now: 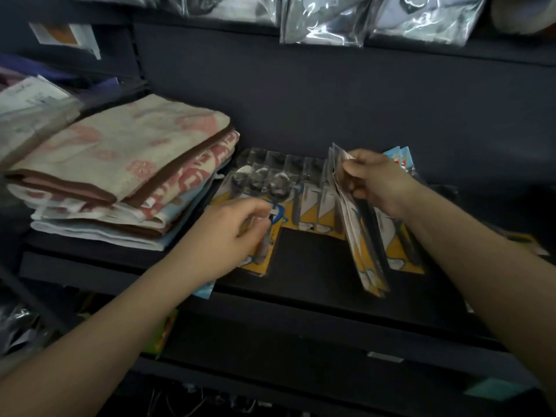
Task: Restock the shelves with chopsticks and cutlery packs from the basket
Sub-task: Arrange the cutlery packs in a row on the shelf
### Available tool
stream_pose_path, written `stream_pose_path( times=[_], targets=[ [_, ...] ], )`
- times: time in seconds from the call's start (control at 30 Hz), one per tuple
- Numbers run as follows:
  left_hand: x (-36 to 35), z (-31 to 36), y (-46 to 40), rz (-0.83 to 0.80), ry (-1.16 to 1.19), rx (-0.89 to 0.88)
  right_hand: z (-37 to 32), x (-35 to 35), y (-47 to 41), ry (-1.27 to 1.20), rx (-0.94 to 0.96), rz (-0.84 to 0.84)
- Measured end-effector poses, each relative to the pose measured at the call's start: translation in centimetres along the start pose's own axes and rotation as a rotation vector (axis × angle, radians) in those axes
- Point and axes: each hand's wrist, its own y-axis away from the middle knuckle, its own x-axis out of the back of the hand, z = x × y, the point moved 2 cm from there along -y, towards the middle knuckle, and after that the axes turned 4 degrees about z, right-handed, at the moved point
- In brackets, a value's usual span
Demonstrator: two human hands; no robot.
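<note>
On the dark shelf lie cutlery packs with yellow cards. My left hand rests over a spoon pack at the shelf's left, its fingers curled round the pack's lower part. Behind it a row of flat cutlery packs lies side by side. My right hand pinches the tops of a bundle of several packs, held upright on edge over the shelf. More yellow packs lie under and behind that bundle. Blue packs stand at the back right. No basket is in view.
A stack of folded towels fills the shelf's left side, right beside the spoon pack. Clear plastic bags hang above. A lower shelf runs below, with a green packet at its left.
</note>
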Motion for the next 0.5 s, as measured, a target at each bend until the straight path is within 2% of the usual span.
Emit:
stream_pose_path(
  times=[0.13,0.27,0.33,0.4,0.5],
  targets=[
    [-2.7,3.3,-1.2,-0.105,0.273,0.126,-0.3,-0.4,0.4,-0.183,-0.004,0.061],
    [-5.4,5.9,-1.6,-0.272,0.890,0.466,-0.2,-0.8,0.4,-0.264,0.022,0.123],
    [-5.7,6.3,-1.5,-0.324,1.087,0.551,-0.1,-0.6,0.7,-0.269,0.066,0.113],
    [-5.6,6.1,-1.5,-0.288,1.118,0.561,0.0,0.0,1.2,-0.281,0.067,0.098],
    [-5.2,5.5,-1.5,-0.196,0.964,0.499,0.2,1.6,1.5,-0.330,0.009,0.166]
  ],
)
